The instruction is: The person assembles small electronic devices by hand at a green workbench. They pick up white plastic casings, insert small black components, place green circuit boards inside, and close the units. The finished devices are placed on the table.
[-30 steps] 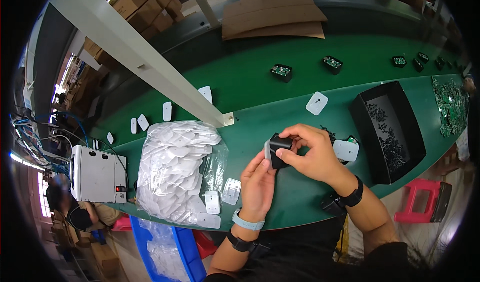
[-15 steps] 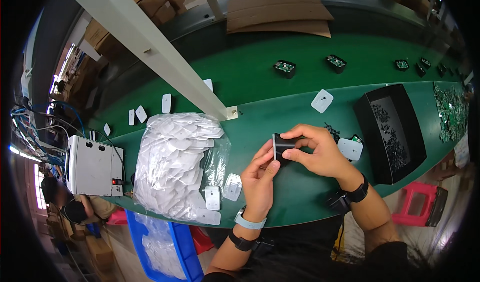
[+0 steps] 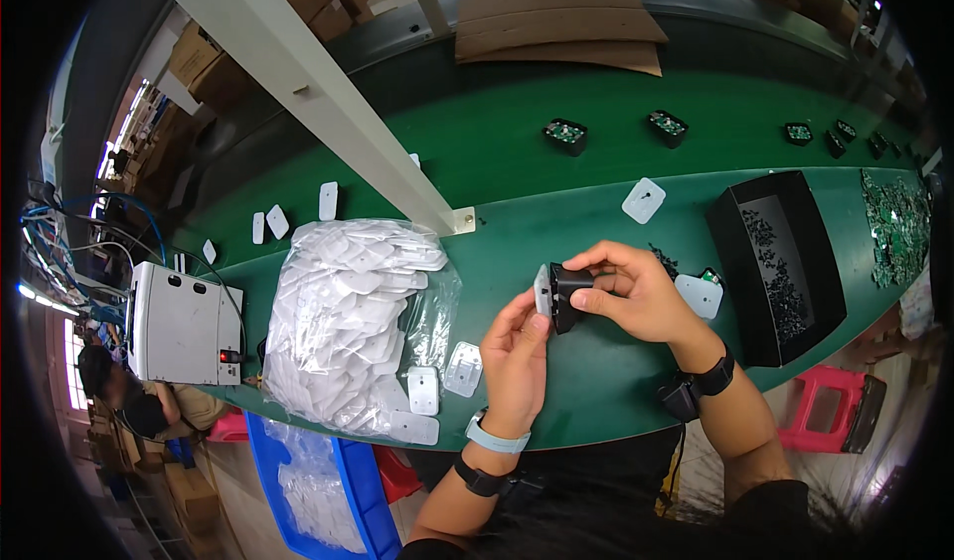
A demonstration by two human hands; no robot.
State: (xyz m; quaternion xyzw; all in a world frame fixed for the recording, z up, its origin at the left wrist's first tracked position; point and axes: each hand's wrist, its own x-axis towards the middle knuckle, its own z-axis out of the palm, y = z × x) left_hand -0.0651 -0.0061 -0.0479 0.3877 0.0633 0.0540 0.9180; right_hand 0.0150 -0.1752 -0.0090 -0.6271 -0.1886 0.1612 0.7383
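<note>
Over the front part of the green workbench [image 3: 502,224], my left hand [image 3: 514,361] pinches a white plastic cover [image 3: 542,290] by its edge. Facing it is a black plastic housing [image 3: 568,300], gripped between the thumb and fingers of my right hand [image 3: 641,297]. The two parts stand on edge, slightly apart at the top; whether they touch lower down is hidden by my fingers. Beyond my right hand lie a white cover [image 3: 699,297] with a green circuit board partly showing beside it, and a small heap of black pieces [image 3: 663,259].
A clear bag of white covers [image 3: 348,321] lies left, with loose covers [image 3: 463,369] beside it. Right stands a black box [image 3: 735,292] holding small black parts; circuit boards [image 3: 889,227] are piled beyond. Black housings [image 3: 565,136] sit on the green belt. A white post [image 3: 338,103] rises left of centre.
The white cover and the black housing were pressed together; now a gap shows between them, with the cover tilted away. My hands have barely moved otherwise.
</note>
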